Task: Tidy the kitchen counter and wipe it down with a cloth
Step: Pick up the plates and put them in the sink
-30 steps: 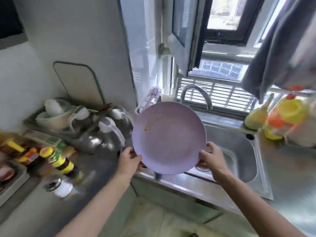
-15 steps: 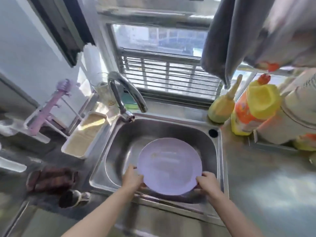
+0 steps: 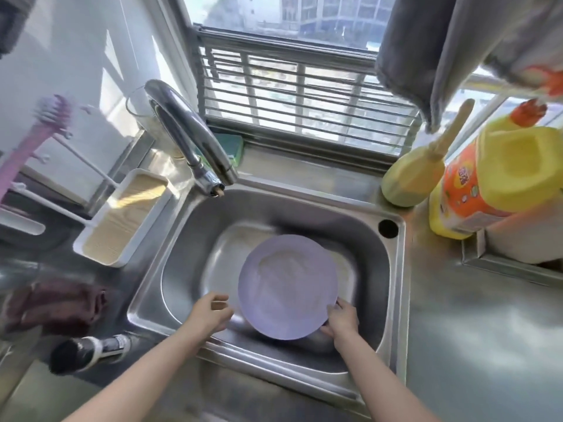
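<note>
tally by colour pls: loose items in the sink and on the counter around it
Purple: 2, plate, brush
Yellow: 2, jug, squeeze bottle
Green: 1, sponge
White: 1, tray
Dark red: 1, cloth
Black and white: 1, bottle
Total: 8

One lilac plate (image 3: pixel 288 286) sits in the basin, its near rim pinched by the right hand (image 3: pixel 341 318); the left hand (image 3: pixel 210 312), one of two hands in view, hangs just left of it, fingers loosely curled. One steel sink (image 3: pixel 393 269) surrounds both hands, with one chrome tap (image 3: pixel 189 138) beyond the left hand. Two bottles stand up and right of the right hand: one yellow detergent jug (image 3: pixel 499 178) and one pale green bottle (image 3: pixel 411 175). Left of the left hand lie one dark red cloth (image 3: pixel 54 303), one white tray (image 3: pixel 122 220) and one small dark jar (image 3: pixel 88 351) on its side. One green sponge (image 3: pixel 236 147) lies behind the tap. One grey towel (image 3: pixel 426 50) hangs above.
</note>
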The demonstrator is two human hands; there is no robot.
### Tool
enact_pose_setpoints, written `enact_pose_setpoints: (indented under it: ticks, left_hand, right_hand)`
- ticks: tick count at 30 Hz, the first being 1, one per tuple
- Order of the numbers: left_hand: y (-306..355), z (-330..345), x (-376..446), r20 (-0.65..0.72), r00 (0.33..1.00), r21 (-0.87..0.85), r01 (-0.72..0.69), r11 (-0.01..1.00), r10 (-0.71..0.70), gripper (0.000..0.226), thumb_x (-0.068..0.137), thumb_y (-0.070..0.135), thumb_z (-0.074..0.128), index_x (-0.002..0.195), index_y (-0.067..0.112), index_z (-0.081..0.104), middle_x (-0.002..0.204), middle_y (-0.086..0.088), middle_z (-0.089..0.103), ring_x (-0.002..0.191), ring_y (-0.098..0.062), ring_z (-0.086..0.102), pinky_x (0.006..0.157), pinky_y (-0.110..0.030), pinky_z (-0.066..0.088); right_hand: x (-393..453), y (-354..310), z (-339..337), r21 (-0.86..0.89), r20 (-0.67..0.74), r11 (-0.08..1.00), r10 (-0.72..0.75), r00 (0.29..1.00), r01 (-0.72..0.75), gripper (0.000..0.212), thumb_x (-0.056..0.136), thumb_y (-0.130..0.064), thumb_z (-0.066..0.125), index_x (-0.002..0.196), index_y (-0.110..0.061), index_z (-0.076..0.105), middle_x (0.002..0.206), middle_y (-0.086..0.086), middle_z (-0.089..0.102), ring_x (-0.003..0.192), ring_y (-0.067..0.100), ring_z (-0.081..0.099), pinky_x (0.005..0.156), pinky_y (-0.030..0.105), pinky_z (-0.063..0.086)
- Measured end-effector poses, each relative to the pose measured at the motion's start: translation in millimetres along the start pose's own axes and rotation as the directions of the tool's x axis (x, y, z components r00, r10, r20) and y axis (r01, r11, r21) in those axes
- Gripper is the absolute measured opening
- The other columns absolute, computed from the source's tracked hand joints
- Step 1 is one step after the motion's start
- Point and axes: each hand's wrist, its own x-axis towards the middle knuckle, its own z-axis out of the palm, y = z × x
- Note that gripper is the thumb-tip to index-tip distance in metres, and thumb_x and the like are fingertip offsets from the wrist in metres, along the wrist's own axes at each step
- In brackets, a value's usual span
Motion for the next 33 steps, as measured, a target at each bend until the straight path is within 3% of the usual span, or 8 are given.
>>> enact_pose_setpoints:
  ticks: [3, 8, 12, 21, 25, 27, 29, 33]
  left_hand:
    - [3, -1, -5, -0.005, 1.0, -0.012, -0.022, 1.0, 0.021, 0.061, 0.055, 0.022, 0.056, 0.113, 0.005, 0.05, 0.107, -0.015, 0.052, 0.093, -0.027, 0.054, 0.063, -0.025, 0.044]
    - [5, -8, -24, -0.026, 0.997, -0.042, -0.074, 0.996, 0.073, 0.026, 0.081, 0.005, 0.06, 0.105, 0.01, 0.049, 0.107, -0.013, 0.052, 0.09, -0.027, 0.053, 0.062, -0.026, 0.04]
    - [13, -31, -66, -0.035, 0.988, -0.08, -0.153, 0.985, 0.15, 0.045, 0.065, 0.017, 0.064, 0.107, 0.009, 0.051, 0.105, -0.01, 0.053, 0.093, -0.023, 0.052, 0.065, -0.027, 0.044]
    - [-28, -182, -185, -0.39, 0.869, -0.115, -0.374, 0.92, 0.305, 0.03, 0.085, 0.001, 0.056, 0.115, 0.004, 0.051, 0.101, -0.009, 0.057, 0.078, -0.009, 0.052, 0.048, -0.011, 0.042]
    - [-89, -251, -230, -0.536, 0.809, -0.174, -0.387, 0.905, 0.242, 0.031, 0.086, 0.005, 0.056, 0.117, 0.006, 0.051, 0.105, -0.01, 0.059, 0.078, -0.008, 0.052, 0.053, -0.016, 0.042]
    - [-124, -281, -251, -0.582, 0.786, -0.214, -0.395, 0.893, 0.208, 0.03, 0.086, 0.006, 0.057, 0.116, 0.008, 0.052, 0.103, -0.005, 0.059, 0.079, -0.007, 0.053, 0.054, -0.015, 0.042]
    - [-164, -309, -276, -0.625, 0.763, -0.264, -0.403, 0.876, 0.163, 0.027, 0.086, 0.007, 0.058, 0.112, 0.011, 0.052, 0.098, -0.002, 0.059, 0.08, -0.01, 0.055, 0.06, -0.019, 0.042]
    - [-266, -355, -325, -0.671, 0.74, -0.376, -0.386, 0.842, 0.04, 0.019, 0.086, 0.009, 0.058, 0.101, 0.018, 0.051, 0.091, 0.002, 0.059, 0.091, -0.019, 0.055, 0.065, -0.024, 0.042]
  right_hand:
    - [4, -1, 0, -0.086, 0.069, 0.995, -0.05, 0.996, 0.056, 0.021, 0.082, -0.003, 0.053, 0.097, -0.003, 0.067, 0.089, 0.009, 0.065, 0.085, 0.023, 0.059, 0.068, 0.029, 0.048]
    - [-20, -22, -5, -0.294, 0.105, 0.932, -0.188, 0.976, 0.211, 0.034, 0.075, -0.013, 0.052, 0.106, -0.008, 0.063, 0.105, 0.014, 0.066, 0.101, 0.034, 0.061, 0.085, 0.039, 0.049]
    - [-80, -57, 5, -0.402, 0.253, 0.807, -0.357, 0.899, 0.433, 0.038, 0.087, -0.005, 0.047, 0.125, -0.008, 0.05, 0.116, 0.005, 0.055, 0.113, 0.025, 0.052, 0.088, 0.028, 0.039]
    - [-268, -95, 132, -0.167, 0.741, 0.514, -0.497, 0.451, 0.841, 0.02, 0.087, -0.008, 0.057, 0.106, -0.011, 0.06, 0.1, 0.007, 0.067, 0.096, 0.017, 0.063, 0.085, 0.029, 0.05]
    - [-353, -67, 194, -0.126, 0.834, 0.432, -0.441, 0.331, 0.893, 0.016, 0.086, -0.008, 0.06, 0.101, -0.006, 0.062, 0.088, 0.007, 0.066, 0.083, 0.02, 0.063, 0.076, 0.03, 0.049]
    - [-386, -42, 222, -0.096, 0.873, 0.36, -0.417, 0.252, 0.928, 0.005, 0.083, -0.005, 0.058, 0.082, -0.003, 0.063, 0.07, 0.01, 0.061, 0.069, 0.021, 0.058, 0.069, 0.03, 0.044]
    - [-419, -12, 252, -0.085, 0.91, 0.282, -0.37, 0.19, 0.956, 0.019, 0.081, -0.008, 0.058, 0.065, -0.018, 0.055, 0.062, -0.005, 0.053, 0.061, 0.013, 0.05, 0.064, 0.03, 0.04]
    - [-481, 70, 309, -0.052, 0.959, 0.221, -0.262, 0.111, 0.974, 0.019, 0.08, -0.005, 0.059, 0.074, -0.023, 0.057, 0.078, 0.002, 0.06, 0.077, 0.02, 0.055, 0.072, 0.034, 0.045]
